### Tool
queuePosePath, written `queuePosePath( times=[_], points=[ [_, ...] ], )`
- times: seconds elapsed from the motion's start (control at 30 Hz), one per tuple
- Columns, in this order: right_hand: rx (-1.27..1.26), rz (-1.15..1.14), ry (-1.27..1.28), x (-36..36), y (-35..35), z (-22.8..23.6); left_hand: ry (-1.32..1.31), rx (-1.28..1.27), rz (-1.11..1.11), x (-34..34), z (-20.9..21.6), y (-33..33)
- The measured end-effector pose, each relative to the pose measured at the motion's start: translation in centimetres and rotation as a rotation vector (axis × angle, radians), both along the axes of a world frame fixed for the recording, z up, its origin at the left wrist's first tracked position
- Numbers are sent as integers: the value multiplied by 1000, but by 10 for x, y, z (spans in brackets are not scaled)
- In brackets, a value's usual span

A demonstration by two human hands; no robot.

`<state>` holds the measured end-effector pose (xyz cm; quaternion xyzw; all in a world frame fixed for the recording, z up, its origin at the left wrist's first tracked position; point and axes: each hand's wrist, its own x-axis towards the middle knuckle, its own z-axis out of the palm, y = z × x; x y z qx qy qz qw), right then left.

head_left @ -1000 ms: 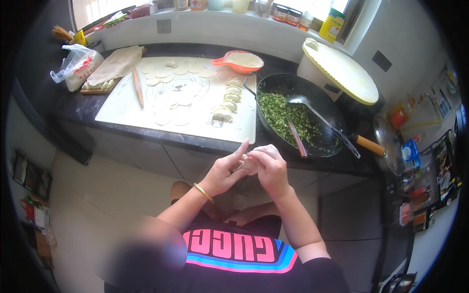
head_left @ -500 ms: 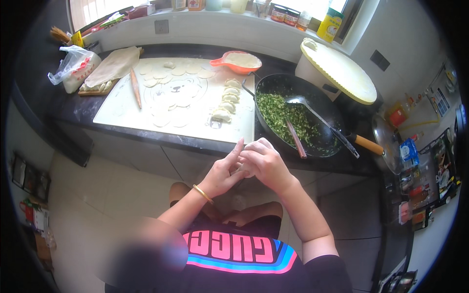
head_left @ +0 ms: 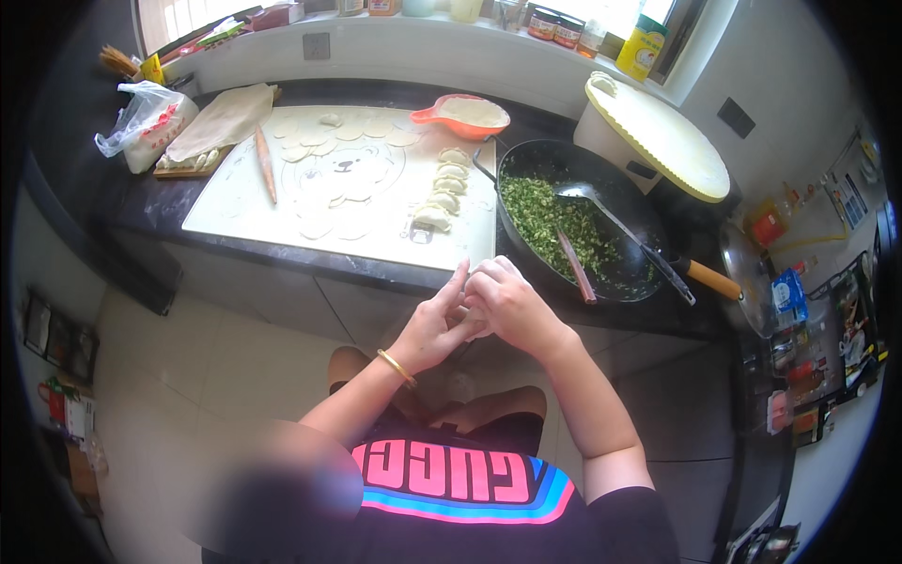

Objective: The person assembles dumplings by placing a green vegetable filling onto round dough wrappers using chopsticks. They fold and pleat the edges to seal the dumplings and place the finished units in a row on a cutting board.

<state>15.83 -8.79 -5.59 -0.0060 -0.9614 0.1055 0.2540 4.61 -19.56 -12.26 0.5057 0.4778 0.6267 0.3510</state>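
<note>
In front of the counter edge my left hand point(head_left: 434, 326) and my right hand point(head_left: 510, 303) meet, fingers closed together on a dumpling point(head_left: 478, 327). Only a little of its pale dough shows; the fingers cover the rest. Just beyond them lies the white mat point(head_left: 395, 252). A row of finished dumplings point(head_left: 443, 199) runs along its right side, and round dough wrappers point(head_left: 324, 224) are spread over the middle and far part. To the right, a black wok point(head_left: 648, 211) holds chopped green filling point(head_left: 540, 211), with a flat wooden stick point(head_left: 575, 268) and a metal spatula point(head_left: 615, 227) resting in it.
A rolling pin point(head_left: 266, 167) lies on the mat's left. Behind stands an orange ladle-shaped bowl point(head_left: 442, 115) of flour. Rolled dough on a board point(head_left: 221, 124) and a plastic bag point(head_left: 150, 127) are far left. A round pale tray point(head_left: 658, 141) tops a white pot at right.
Both hands stay together on the dumpling; the right fingers have shifted slightly along it. The whole view has moved a little, with nothing on the counter displaced.
</note>
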Motion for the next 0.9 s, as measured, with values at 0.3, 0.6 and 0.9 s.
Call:
queuePosePath(
  times=[0.3, 0.6, 0.9],
  points=[
    [-318, -163, 246, 4, 1, -14, -75, -35, 5, 1, 0, 2],
    [-219, -108, 296, 1, -2, -21, -61, -66, -35, 7, -5, 1],
    [-455, -164, 277, 7, -13, -21, -84, 14, -2, 6, -13, 0]
  ],
)
